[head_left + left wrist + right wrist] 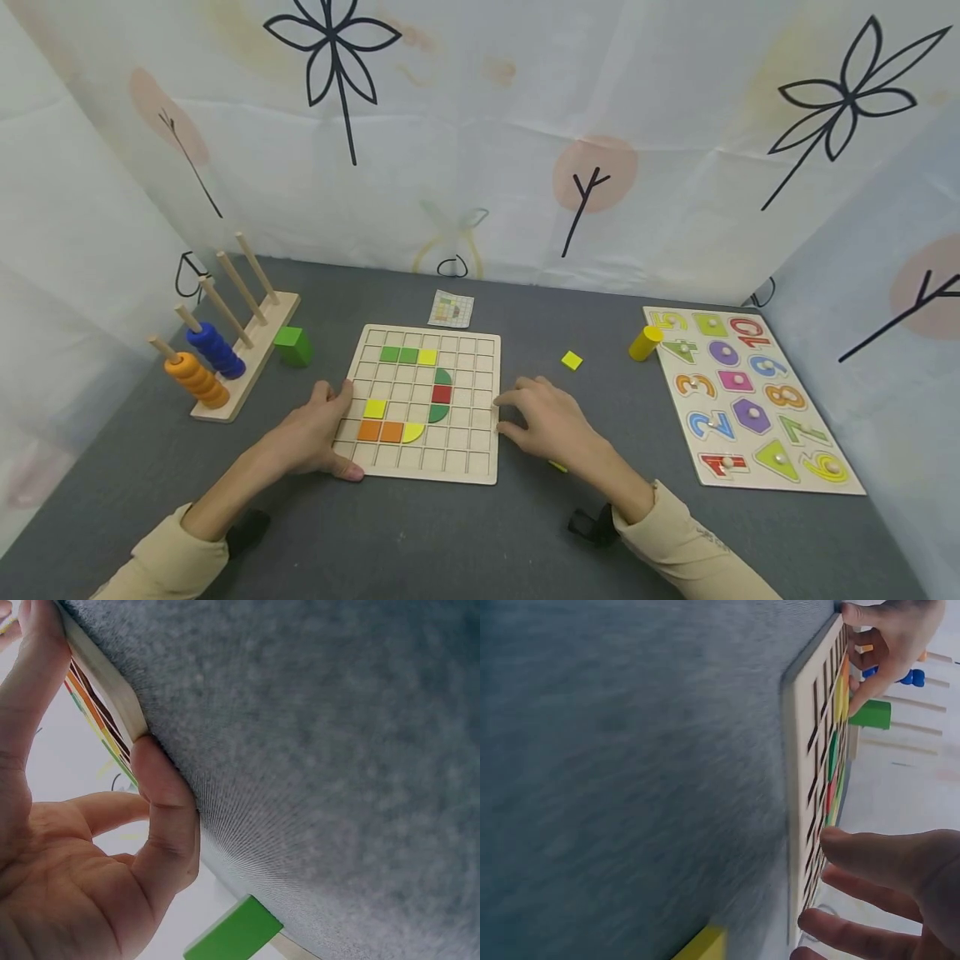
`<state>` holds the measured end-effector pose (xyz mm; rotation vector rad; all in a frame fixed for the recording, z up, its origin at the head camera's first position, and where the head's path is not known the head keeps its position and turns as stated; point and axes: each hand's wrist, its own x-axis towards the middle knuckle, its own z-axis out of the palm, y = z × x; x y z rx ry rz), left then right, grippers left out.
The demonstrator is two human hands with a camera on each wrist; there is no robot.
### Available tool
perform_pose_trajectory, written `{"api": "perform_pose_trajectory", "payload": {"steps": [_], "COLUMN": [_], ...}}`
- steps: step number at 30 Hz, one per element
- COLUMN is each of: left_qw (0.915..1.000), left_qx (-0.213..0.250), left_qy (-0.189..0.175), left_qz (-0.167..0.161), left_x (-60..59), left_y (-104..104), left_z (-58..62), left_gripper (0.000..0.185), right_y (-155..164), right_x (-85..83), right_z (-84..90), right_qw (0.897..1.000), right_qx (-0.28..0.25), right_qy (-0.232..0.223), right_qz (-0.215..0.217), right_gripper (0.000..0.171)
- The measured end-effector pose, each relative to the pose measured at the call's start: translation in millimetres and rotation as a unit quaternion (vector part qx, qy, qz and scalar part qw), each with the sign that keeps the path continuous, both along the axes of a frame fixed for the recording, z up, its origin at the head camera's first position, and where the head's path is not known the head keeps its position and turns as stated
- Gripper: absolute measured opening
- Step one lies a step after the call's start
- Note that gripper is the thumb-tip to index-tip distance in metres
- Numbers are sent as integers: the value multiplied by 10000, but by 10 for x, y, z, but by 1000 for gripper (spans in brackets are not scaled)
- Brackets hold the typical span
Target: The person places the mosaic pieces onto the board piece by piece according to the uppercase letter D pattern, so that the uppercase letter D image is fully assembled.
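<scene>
A wooden grid board (468,460) lies flat on the table, with green, yellow, red and orange tiles in some of its cells. My left hand (318,429) holds its lower left corner, the thumb at the front edge and fingers along the left side. In the left wrist view, a thumb and finger of the left hand (90,862) press against the board's rim (112,690). At the right edge hovers my right hand (551,421), fingers loosely bent, nothing visible between them. Whether its fingertips touch the board, I cannot tell. Partly hidden under the right wrist is a yellow piece (558,467).
Behind the board lies a small pattern card (451,309). A bead stacker (255,354) and a green block (293,347) stand left. To the right are a yellow square tile (572,360), a yellow cylinder (645,342) and a number puzzle board (705,392). Fabric walls enclose the table.
</scene>
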<state>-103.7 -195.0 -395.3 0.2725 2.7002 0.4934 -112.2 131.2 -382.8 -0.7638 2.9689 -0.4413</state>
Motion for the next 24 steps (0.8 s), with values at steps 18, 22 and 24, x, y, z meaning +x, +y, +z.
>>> {"api": "perform_pose_trajectory", "payload": {"steps": [18, 22, 24], "left_qw": [10000, 9999, 9999], "left_qx": [-36, -66, -69], "left_qy": [-33, -86, -93], "left_qz": [8, 42, 48], "left_x": [-3, -5, -5], "left_y": [5, 11, 11], "left_z": [6, 8, 6], "left_gripper": [138, 138, 139], "right_y": [597, 641, 652], "right_x": [199, 232, 247], "right_z": [-28, -25, -24], "right_qw": [9975, 9963, 9962], "right_qx": [439, 495, 480], "right_qy": [-409, -553, -581], "right_qz": [-375, -435, -430], "right_gripper": [46, 51, 50]}}
